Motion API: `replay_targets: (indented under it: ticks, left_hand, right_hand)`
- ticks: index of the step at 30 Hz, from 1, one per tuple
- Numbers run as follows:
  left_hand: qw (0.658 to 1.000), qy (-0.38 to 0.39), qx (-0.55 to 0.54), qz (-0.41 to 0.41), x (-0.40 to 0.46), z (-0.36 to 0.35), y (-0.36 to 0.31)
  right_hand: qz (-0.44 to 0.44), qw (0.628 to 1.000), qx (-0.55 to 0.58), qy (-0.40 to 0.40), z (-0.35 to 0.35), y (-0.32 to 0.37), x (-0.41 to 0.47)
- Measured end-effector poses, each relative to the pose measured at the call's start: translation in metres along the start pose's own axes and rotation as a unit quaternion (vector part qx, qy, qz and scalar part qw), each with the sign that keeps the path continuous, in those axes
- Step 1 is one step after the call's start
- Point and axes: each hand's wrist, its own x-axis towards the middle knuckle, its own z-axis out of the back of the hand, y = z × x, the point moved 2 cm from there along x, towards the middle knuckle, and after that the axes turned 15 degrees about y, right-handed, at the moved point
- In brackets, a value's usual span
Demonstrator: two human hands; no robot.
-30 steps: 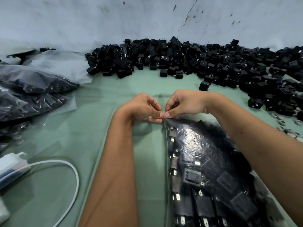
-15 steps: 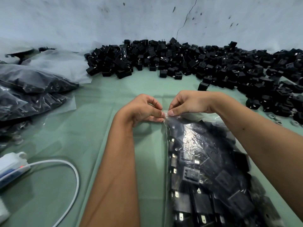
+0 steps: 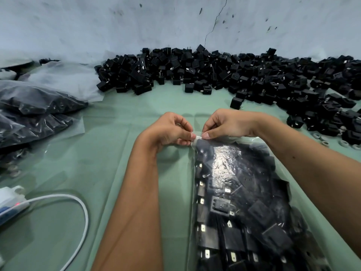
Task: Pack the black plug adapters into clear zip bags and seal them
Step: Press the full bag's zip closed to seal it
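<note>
Both hands, left (image 3: 168,130) and right (image 3: 227,124), pinch the filled zip bag's (image 3: 240,192) far corner.

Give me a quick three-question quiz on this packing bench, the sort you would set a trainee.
1. True or false: both hands pinch the top corner of the filled bag.
2. Where do the finished bags lie?
A. right of the hands
B. left of the hands
C. on the pile
3. Fill in: the loose adapters are heaped along the ____.

Key
1. True: the left hand and the right hand meet at the corner nearest the pile, fingertips on the plastic.
2. B, at the left edge of the green table.
3. Wall.
</note>
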Motion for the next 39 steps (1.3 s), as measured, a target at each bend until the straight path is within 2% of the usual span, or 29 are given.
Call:
replay_targets:
  ticks: [3, 8, 12, 16, 23, 32, 39]
  left_hand:
    - [1.0, -0.001, 0.013, 0.005, 0.001, 0.0, -0.001]
    - [0.994, 0.014, 0.109, 0.005, 0.006, -0.006, -0.002]
    - [0.994, 0.011, 0.105, -0.019, 0.007, -0.01, -0.002]
    - [0.995, 0.01, 0.097, -0.01, 0.007, -0.005, -0.003]
    - [0.988, 0.029, 0.148, -0.008, 0.016, -0.017, -0.005]
    - [0.994, 0.029, 0.101, -0.013, 0.02, -0.019, -0.003]
    - [0.983, 0.053, 0.174, -0.037, 0.028, -0.027, -0.007]
  right_hand:
    - [-0.012, 1.0, -0.011, -0.003, 0.001, -0.001, 0.0]
    - [-0.007, 1.0, -0.013, -0.009, -0.002, -0.001, 0.0]
    - [-0.002, 1.0, 0.013, -0.012, -0.001, -0.004, -0.006]
    - [-0.017, 1.0, 0.004, 0.003, 0.007, -0.014, -0.022]
    - [-0.013, 1.0, -0.021, -0.013, 0.002, -0.017, -0.022]
    - [-0.023, 0.999, -0.01, -0.027, 0.001, -0.027, -0.033]
    - [-0.013, 0.998, 0.0, -0.053, -0.001, -0.032, -0.035]
